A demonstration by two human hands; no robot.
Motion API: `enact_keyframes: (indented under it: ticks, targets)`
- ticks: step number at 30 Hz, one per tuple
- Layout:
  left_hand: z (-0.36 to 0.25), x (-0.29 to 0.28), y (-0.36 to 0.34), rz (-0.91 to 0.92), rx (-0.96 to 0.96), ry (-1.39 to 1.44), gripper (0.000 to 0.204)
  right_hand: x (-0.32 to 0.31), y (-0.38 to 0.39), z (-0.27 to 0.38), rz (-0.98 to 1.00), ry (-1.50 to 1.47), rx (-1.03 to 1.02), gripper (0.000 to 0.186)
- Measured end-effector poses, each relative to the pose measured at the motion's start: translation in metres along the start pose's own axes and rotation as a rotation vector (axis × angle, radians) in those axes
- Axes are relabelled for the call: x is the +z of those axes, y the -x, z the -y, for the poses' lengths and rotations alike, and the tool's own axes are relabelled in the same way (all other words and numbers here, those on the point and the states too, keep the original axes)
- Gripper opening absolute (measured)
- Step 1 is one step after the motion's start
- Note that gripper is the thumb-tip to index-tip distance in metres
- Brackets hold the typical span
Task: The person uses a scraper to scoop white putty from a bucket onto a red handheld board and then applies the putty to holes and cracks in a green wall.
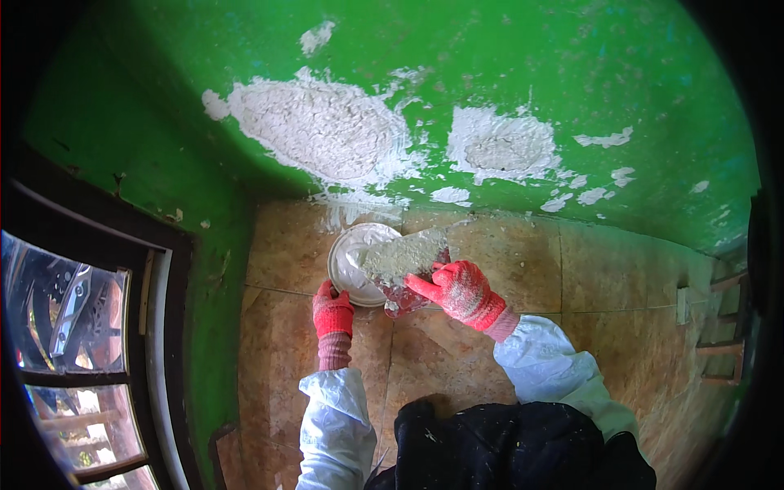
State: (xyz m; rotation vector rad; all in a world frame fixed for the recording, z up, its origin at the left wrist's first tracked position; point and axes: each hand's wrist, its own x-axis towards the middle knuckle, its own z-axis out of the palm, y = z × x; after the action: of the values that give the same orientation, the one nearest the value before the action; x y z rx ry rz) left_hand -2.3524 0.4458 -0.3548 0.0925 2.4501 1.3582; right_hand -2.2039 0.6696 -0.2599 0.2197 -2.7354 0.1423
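Note:
My left hand (332, 314), in a red glove, grips the near-left rim of a round white bucket (354, 250) of white paste on the tiled floor. My right hand (457, 290), in a red glove smeared with grey-white, is closed on a trowel (404, 257) with a reddish handle, its flat blade coated in pale compound and held over the right part of the bucket. Rough white patches (318, 122) cover parts of the green wall ahead, including a smaller patch (502, 143) to the right.
A dark-framed glazed window or door (73, 371) stands at the left beside a green side wall (216, 343). Large beige tiles (612, 351) form the floor. Wooden rungs or slats (719, 343) show at the right edge, near a small pale block (683, 305) on the floor.

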Motion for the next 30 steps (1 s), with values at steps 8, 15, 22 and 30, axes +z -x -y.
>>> enact_keyframes:
  ticks: [8, 15, 22, 30]
  targets:
    - [-0.017, 0.051, 0.021, 0.097, 0.064, -0.027, 0.017, -0.056, 0.027, -0.028, -0.104, 0.023, 0.359, 0.025]
    - [-0.030, 0.092, 0.043, 0.050, 0.183, -0.113, 0.017, -0.101, 0.027, -0.066, -0.474, -0.754, 0.836, 0.020]
    - [-0.040, 0.100, 0.064, 0.033, 0.163, -0.178, 0.045, -0.084, 0.043, -0.112, -0.410, -0.137, 0.844, 0.019]
    - [-0.046, 0.108, 0.065, 0.002, 0.051, -0.084, 0.041, -0.088, 0.044, -0.140, -0.622, -0.272, 0.935, 0.015]
